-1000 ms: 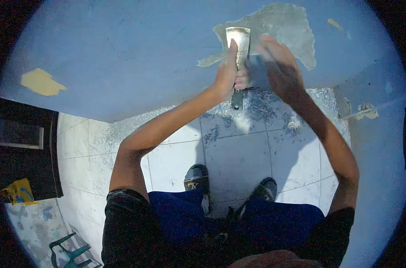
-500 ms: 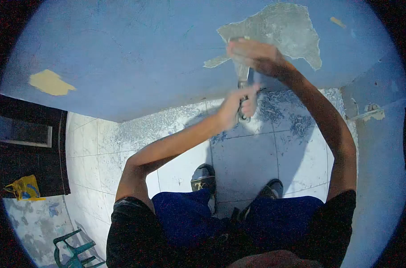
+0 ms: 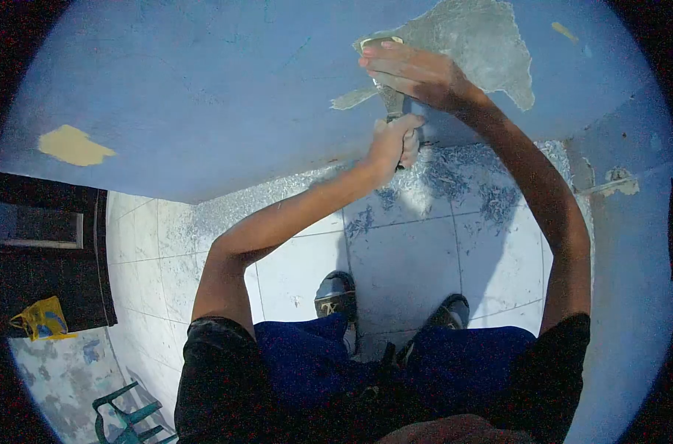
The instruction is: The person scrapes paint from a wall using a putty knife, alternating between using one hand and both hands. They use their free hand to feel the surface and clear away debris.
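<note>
My left hand (image 3: 394, 144) is wrapped around the handle of a scraper (image 3: 393, 105), whose broad metal blade points up against the blue wall (image 3: 225, 96). Across the upper blade lies my right hand (image 3: 414, 72), its fingers stretched out and close together, covering most of the blade. The blade's top edge is at the left border of a bare grey patch (image 3: 469, 44) with ragged, peeled paint edges. A pale strip shows along the blade's top, just above my right fingertips.
Paint flakes (image 3: 462, 174) litter the white tiled floor (image 3: 403, 251) along the wall. Cream patches mark the wall at left (image 3: 76, 145) and upper right. A dark door (image 3: 48, 274), a yellow bag (image 3: 44, 318) and a green plastic chair (image 3: 133, 414) are at left. My shoes stand below.
Both hands and the scraper have moved up along the wall and slightly left. My left hand keeps its hold on the handle, and my right hand stays on the blade.
</note>
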Demonstrator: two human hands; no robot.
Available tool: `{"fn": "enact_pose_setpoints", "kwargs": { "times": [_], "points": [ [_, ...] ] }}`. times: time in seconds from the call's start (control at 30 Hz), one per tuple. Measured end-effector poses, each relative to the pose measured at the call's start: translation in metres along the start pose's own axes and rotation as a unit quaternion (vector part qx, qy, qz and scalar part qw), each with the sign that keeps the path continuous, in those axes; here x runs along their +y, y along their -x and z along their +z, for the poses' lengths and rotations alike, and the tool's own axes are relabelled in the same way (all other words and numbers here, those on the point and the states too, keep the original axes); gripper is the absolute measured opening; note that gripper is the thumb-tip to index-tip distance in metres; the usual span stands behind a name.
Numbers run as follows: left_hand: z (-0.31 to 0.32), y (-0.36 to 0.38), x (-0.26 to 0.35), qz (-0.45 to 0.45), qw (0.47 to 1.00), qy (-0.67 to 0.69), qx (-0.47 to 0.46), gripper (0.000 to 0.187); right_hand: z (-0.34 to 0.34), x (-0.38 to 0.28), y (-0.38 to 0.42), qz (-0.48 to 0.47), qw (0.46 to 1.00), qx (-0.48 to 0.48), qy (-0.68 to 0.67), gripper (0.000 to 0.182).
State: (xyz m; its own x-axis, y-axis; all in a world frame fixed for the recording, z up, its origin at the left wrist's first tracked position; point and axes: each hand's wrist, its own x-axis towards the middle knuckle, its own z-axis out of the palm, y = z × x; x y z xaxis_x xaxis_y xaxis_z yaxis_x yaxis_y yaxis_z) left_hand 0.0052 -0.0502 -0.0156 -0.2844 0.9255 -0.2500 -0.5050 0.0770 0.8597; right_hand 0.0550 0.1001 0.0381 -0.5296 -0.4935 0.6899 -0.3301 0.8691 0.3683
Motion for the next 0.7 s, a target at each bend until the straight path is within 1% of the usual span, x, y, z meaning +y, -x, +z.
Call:
{"fn": "enact_pose_setpoints", "kwargs": {
  "times": [0.07, 0.1, 0.17, 0.27, 0.3, 0.4, 0.47, 0.5, 0.57, 0.6, 0.67, 0.7],
  "points": [
    [-0.005, -0.003, -0.001, 0.006, 1.000, 0.003, -0.018, 0.036, -0.006, 0.004, -0.004, -0.007, 1.000, 0.001, -0.011, 0.033],
    [-0.006, -0.004, 0.000, 0.011, 1.000, 0.004, -0.028, 0.035, -0.002, 0.002, -0.001, -0.001, 1.000, -0.015, -0.002, 0.031],
    [-0.011, -0.006, -0.007, 0.007, 1.000, 0.011, -0.005, 0.035, 0.003, 0.001, 0.003, 0.008, 0.999, -0.048, 0.023, 0.029],
    [-0.005, -0.001, 0.001, 0.005, 1.000, 0.005, 0.004, 0.034, -0.004, 0.002, 0.000, 0.041, 0.996, 0.007, -0.083, 0.032],
    [-0.002, 0.001, 0.008, 0.004, 1.000, -0.001, 0.005, 0.034, -0.006, 0.006, -0.003, 0.047, 0.995, 0.004, -0.085, 0.032],
    [0.003, 0.011, 0.011, -0.013, 0.999, 0.017, -0.032, 0.033, -0.007, 0.000, 0.003, 0.094, 0.989, -0.012, -0.117, 0.031],
    [-0.006, 0.003, -0.001, -0.024, 0.999, -0.016, -0.028, 0.029, -0.001, -0.008, 0.012, 0.132, 0.980, -0.026, -0.149, 0.033],
    [-0.012, -0.001, -0.009, -0.029, 0.999, -0.032, -0.023, 0.027, -0.001, -0.006, 0.011, 0.100, 0.987, -0.030, -0.123, 0.032],
    [0.006, 0.007, -0.001, -0.020, 0.999, -0.007, 0.046, 0.021, -0.004, 0.002, 0.004, 0.036, 0.996, -0.041, -0.070, 0.031],
    [0.014, 0.009, 0.006, -0.017, 0.997, 0.002, 0.076, 0.020, -0.008, 0.004, 0.001, 0.039, 0.997, -0.020, -0.066, 0.031],
    [0.023, 0.018, 0.004, -0.034, 0.998, -0.010, 0.061, 0.021, -0.018, 0.001, -0.007, 0.049, 0.997, 0.018, -0.056, 0.032],
    [0.027, 0.017, 0.011, -0.031, 0.998, -0.019, 0.048, 0.022, -0.017, 0.004, -0.005, 0.044, 0.998, 0.022, -0.046, 0.032]
  ]
}}
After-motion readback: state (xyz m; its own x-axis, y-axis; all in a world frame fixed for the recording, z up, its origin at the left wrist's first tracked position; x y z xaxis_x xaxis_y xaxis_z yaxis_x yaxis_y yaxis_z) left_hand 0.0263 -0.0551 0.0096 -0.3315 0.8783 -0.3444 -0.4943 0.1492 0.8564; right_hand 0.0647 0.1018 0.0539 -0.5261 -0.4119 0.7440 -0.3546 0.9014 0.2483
